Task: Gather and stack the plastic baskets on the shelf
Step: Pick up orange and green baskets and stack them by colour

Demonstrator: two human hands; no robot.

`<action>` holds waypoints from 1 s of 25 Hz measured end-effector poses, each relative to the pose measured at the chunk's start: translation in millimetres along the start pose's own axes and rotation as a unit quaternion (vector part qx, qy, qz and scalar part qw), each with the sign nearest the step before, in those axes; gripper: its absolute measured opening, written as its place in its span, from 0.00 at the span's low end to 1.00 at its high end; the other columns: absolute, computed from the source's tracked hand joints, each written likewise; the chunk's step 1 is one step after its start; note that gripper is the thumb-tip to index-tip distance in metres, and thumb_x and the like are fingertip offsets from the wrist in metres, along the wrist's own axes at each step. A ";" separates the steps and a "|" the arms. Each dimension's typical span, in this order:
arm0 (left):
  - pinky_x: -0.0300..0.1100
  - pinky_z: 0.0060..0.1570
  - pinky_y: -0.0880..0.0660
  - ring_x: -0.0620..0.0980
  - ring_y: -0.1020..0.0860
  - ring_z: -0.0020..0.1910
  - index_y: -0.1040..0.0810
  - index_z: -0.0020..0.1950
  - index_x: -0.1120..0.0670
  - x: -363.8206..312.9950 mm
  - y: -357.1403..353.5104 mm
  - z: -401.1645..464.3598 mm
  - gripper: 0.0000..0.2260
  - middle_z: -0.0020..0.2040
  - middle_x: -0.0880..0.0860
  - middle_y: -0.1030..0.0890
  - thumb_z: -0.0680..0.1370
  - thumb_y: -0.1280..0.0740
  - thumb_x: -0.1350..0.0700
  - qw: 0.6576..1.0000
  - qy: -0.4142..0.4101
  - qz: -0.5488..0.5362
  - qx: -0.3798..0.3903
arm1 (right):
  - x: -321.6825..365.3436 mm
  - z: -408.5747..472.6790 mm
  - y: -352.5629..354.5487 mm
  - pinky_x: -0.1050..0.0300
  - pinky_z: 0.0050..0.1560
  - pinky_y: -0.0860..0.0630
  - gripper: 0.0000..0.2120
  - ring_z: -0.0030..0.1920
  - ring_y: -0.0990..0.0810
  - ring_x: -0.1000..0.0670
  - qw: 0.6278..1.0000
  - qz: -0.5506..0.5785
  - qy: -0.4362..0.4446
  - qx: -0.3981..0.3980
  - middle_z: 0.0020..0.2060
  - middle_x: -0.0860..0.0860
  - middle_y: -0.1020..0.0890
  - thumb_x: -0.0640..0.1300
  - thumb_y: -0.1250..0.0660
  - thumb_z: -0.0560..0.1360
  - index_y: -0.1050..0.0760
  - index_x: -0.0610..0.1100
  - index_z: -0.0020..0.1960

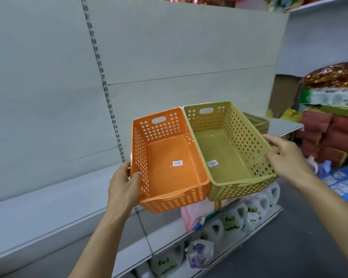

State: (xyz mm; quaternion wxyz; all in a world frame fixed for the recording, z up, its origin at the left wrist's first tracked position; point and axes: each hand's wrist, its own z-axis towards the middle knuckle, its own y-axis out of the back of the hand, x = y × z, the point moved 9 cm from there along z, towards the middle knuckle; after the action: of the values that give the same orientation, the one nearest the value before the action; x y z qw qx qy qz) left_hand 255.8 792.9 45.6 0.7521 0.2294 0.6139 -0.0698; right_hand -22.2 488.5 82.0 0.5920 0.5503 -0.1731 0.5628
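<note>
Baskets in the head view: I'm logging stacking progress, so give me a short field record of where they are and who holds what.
orange basket: held by left hand at its left wall
green basket: held by right hand at its right wall
relation: side by side, long walls touching, not nested
contents: empty, one label sticker each
other baskets: green stack on shelf behind

bare shelf open at left, basket stack (olive) blocking far right end
</note>
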 end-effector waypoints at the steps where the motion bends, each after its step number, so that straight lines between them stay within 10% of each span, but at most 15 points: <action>1: 0.59 0.45 0.18 0.51 0.16 0.43 0.22 0.51 0.44 -11.2 -18.5 6.1 0.13 0.47 0.48 0.16 0.77 0.40 0.61 1.000 -0.009 0.002 0.006 | -10.0 13.9 11.9 0.52 0.40 0.22 0.22 0.46 0.19 0.48 1.000 0.003 -0.002 -0.005 0.54 0.44 0.17 0.35 0.39 0.74 0.27 0.48 0.67; 4: 0.55 0.42 0.18 0.52 0.16 0.41 0.22 0.47 0.45 -54.6 -72.0 30.8 0.13 0.46 0.50 0.15 0.78 0.40 0.62 0.999 -0.049 0.004 0.012 | -30.6 61.1 45.1 0.60 0.36 0.23 0.22 0.38 0.19 0.55 1.000 0.011 0.010 -0.028 0.50 0.43 0.17 0.33 0.39 0.74 0.26 0.48 0.65; 14: 0.56 0.48 0.19 0.48 0.19 0.42 0.26 0.45 0.44 -125.8 -226.4 143.0 0.12 0.41 0.41 0.21 0.80 0.42 0.61 0.996 -0.069 -0.032 -0.049 | -61.3 258.0 98.8 0.31 0.49 0.23 0.21 0.46 0.18 0.36 0.997 0.030 0.053 -0.040 0.39 0.53 0.19 0.32 0.40 0.76 0.27 0.47 0.66; 25: 0.60 0.48 0.19 0.54 0.18 0.43 0.26 0.40 0.45 -107.3 -304.3 176.7 0.11 0.40 0.46 0.20 0.79 0.40 0.58 0.988 0.037 0.043 -0.144 | -157.3 411.8 61.5 0.42 0.46 0.22 0.20 0.49 0.20 0.39 0.999 -0.026 0.033 -0.016 0.58 0.44 0.19 0.44 0.41 0.76 0.31 0.52 0.67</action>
State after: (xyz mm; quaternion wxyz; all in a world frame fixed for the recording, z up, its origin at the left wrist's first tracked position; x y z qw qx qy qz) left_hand 270.3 428.6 94.1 0.7565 0.1473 0.6342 0.0608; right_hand 47.6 50.4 118.2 0.6202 0.5265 -0.1483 0.5622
